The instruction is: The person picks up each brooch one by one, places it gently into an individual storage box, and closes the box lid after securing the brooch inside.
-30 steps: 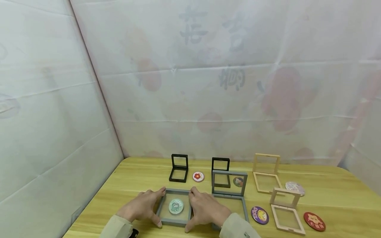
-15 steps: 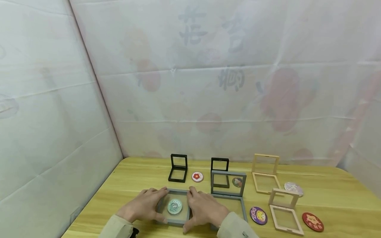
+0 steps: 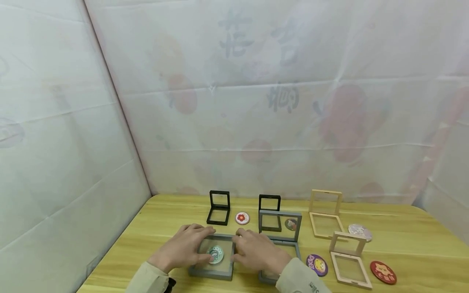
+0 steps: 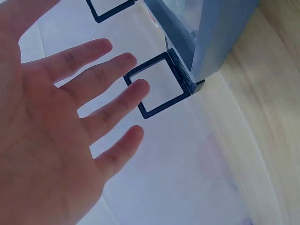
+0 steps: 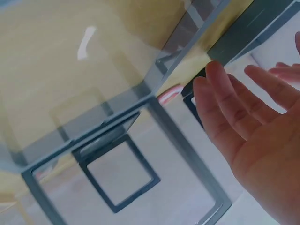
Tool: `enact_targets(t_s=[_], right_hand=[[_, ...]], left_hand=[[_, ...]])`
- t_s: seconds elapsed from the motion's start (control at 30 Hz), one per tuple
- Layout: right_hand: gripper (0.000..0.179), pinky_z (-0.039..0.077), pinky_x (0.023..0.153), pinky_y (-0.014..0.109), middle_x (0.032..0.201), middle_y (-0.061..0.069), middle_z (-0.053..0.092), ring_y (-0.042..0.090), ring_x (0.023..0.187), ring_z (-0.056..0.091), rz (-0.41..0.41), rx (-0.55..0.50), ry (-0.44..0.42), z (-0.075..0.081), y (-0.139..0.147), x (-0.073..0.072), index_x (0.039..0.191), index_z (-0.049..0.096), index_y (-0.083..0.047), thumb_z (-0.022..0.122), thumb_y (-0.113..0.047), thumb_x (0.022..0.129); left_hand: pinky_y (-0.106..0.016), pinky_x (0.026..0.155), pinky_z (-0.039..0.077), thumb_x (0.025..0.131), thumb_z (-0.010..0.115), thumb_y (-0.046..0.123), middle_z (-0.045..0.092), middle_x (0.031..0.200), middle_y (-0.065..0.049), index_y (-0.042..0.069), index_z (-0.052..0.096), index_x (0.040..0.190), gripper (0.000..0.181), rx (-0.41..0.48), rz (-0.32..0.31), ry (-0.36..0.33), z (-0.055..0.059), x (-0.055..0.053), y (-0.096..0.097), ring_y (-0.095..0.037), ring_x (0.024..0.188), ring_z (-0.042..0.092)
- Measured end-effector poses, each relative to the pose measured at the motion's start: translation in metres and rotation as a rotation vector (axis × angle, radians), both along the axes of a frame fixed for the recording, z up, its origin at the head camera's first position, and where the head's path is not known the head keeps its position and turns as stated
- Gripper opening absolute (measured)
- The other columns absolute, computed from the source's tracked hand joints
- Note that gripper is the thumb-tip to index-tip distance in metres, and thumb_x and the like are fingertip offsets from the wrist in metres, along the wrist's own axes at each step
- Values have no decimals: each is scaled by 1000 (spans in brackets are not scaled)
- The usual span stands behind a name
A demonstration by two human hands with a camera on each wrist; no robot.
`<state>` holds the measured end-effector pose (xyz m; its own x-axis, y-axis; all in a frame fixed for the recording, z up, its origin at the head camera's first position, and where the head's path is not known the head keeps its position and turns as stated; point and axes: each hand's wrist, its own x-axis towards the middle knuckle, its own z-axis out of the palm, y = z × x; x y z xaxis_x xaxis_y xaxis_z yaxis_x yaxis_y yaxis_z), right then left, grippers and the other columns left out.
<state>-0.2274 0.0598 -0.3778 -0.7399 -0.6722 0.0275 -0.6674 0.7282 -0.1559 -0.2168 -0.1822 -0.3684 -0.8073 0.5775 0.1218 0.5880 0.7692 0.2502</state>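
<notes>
A closed grey display frame point(image 3: 211, 274) lies flat on the table, with a round green badge point(image 3: 218, 253) inside its clear window. My left hand point(image 3: 183, 250) hovers over the frame's left side, its thumb in front of part of the badge. In the left wrist view its fingers point(image 4: 115, 105) are spread and clear of the grey edge. At the frame's right edge is my right hand point(image 3: 258, 252), fingers loosely bent and holding nothing. Directly to the right stands an open grey frame point(image 3: 280, 213), its base partly behind my right hand and sleeve.
Two open black frames point(image 3: 218, 222) point(image 3: 269, 196) stand at the back, a flower badge point(image 3: 242, 218) between them. Rightward are a yellow frame point(image 3: 326, 225), a beige frame point(image 3: 351, 269), and purple point(image 3: 317, 265), pale point(image 3: 360, 232) and red badges point(image 3: 383, 272). Fabric walls enclose the table.
Both hands have come off the closed grey frame's sides. The left has risen over its left part, thumb now across the window; the right has shifted slightly right.
</notes>
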Motion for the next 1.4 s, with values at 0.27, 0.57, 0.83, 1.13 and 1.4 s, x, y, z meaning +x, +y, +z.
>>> enact_targets(t_s=[0.27,0.57,0.83,1.13,1.4], right_hand=[[31,57,81,37,116,5,67,19,100,66,35,-54,35,3,14,-1,121,71,-7,69,-28,98],[25,57,73,33,110,6,70,15,88,67,12,-91,-37,7,26,-3,115,72,-6,69,-23,98],[26,56,69,32,110,8,70,16,86,67,-2,-83,-48,6,31,-2,115,72,-5,70,-24,98],[26,56,75,35,110,9,70,20,92,66,-23,-144,-50,8,41,-3,115,71,-3,69,-23,98],[25,56,76,35,110,9,71,20,94,66,-12,-219,-64,10,54,-4,115,71,-2,66,-21,100]], left_hand=[[-63,101,40,86,81,35,65,134,-6,10,68,129,51,-4,-40,35,-1,3,7,-32,120,57],[-64,101,38,87,80,37,64,136,-7,12,73,122,43,-19,-60,-14,3,1,17,-35,123,55],[-62,101,40,89,79,37,64,136,-4,14,74,121,40,-44,-90,19,4,0,26,-33,123,56],[-60,102,40,89,78,39,63,138,-3,15,72,124,42,-66,-102,9,4,-2,34,-30,125,55],[-56,101,43,90,78,35,66,132,-1,15,73,121,37,-79,-119,52,1,0,41,-26,122,57]])
